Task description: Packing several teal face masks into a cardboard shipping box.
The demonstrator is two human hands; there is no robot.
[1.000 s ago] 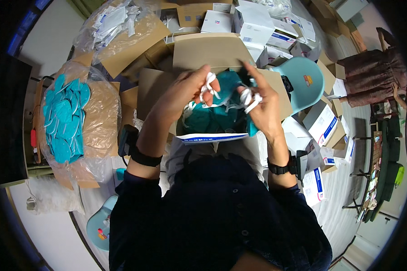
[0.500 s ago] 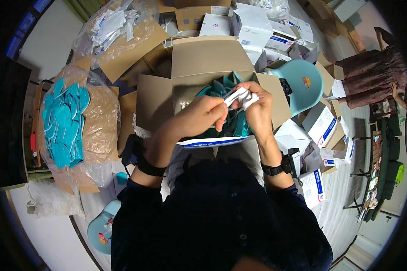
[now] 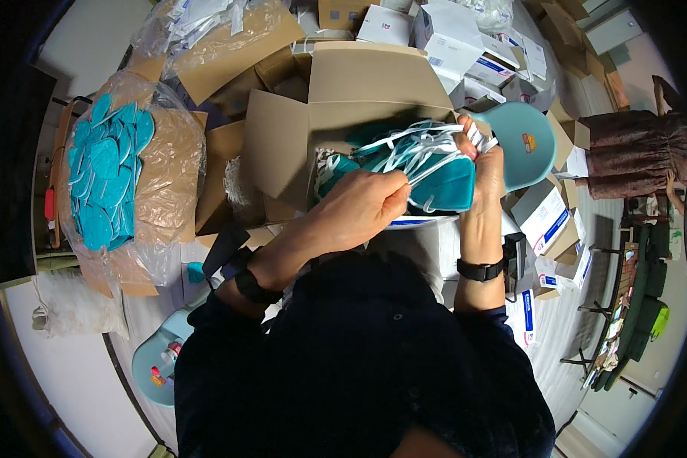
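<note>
In front of me a bunch of teal face masks (image 3: pixel 445 185) hangs by its white elastic straps (image 3: pixel 416 145) over an open cardboard box (image 3: pixel 378 71). My right hand (image 3: pixel 484 162) is closed around the gathered strap ends at the box's right side. With its fingers closed, my left hand (image 3: pixel 368 200) pinches some straps just left of the lifted masks. More teal masks (image 3: pixel 336 169) lie inside the box; how many is hidden by my hands and the straps.
At left, a plastic-lined carton (image 3: pixel 168 183) holds a heap of teal masks (image 3: pixel 105 164). White boxes (image 3: pixel 446 42) crowd the far side. A light blue stool (image 3: pixel 520 145) stands right of the box, another (image 3: pixel 156 374) at lower left. Someone in a dark garment (image 3: pixel 633 149) is at far right.
My right hand has moved right, drawing masks up by their straps. My left hand has come lower and nearer. The view has shifted slightly.
</note>
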